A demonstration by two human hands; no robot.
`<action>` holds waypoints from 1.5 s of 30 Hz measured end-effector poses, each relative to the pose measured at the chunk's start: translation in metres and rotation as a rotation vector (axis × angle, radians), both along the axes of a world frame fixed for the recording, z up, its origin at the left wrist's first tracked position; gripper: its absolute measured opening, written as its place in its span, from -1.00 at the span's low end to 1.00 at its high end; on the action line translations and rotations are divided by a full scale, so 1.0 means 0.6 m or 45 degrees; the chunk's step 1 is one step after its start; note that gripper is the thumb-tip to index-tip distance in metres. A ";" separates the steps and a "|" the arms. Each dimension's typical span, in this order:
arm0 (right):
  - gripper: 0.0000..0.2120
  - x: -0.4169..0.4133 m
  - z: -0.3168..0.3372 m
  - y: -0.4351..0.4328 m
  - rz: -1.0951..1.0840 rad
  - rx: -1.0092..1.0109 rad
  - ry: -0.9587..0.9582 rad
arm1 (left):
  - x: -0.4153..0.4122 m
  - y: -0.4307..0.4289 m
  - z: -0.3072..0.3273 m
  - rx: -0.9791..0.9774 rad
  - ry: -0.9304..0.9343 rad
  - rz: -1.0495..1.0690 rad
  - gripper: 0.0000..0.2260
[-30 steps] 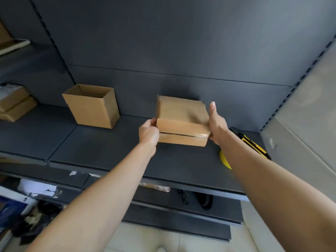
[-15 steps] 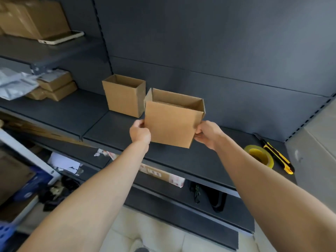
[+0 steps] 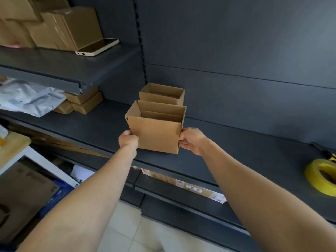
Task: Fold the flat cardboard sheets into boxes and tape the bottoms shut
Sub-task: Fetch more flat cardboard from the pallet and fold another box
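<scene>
The open-topped box [image 3: 154, 135] stands upright just before a second box [image 3: 161, 94] on the shelf [image 3: 236, 148]. We grip its sides: left hand [image 3: 128, 140] and right hand [image 3: 190, 140], fingers curled on it.

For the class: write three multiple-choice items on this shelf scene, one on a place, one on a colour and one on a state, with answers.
1. Where does the phone lie? A in a box; B on the upper shelf; C on the floor.
2. What colour is the tape roll? A yellow; B red; C white.
3. The box gripped by the left hand and right hand is: A flat; B open-topped; C lidded.
Answers: B, it lies near that shelf's edge; A, its ring is yellow; B, its inner walls show.
</scene>
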State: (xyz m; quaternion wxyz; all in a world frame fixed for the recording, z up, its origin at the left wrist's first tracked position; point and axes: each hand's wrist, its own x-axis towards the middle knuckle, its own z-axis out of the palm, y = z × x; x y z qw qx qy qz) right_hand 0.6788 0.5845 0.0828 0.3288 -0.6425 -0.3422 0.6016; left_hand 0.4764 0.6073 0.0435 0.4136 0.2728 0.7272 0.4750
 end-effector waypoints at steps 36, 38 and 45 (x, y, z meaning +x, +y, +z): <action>-0.64 -0.107 0.279 -0.189 1.424 1.545 -1.696 | 0.002 -0.381 0.314 0.154 2.077 -0.436 -0.71; -0.74 -0.143 0.305 -0.235 1.432 1.728 -1.614 | -0.017 -0.451 0.336 0.019 2.153 -0.338 -0.70; -0.66 -0.291 0.412 -0.409 1.369 2.178 -1.236 | -0.106 -0.676 0.426 -0.218 2.193 0.198 -0.72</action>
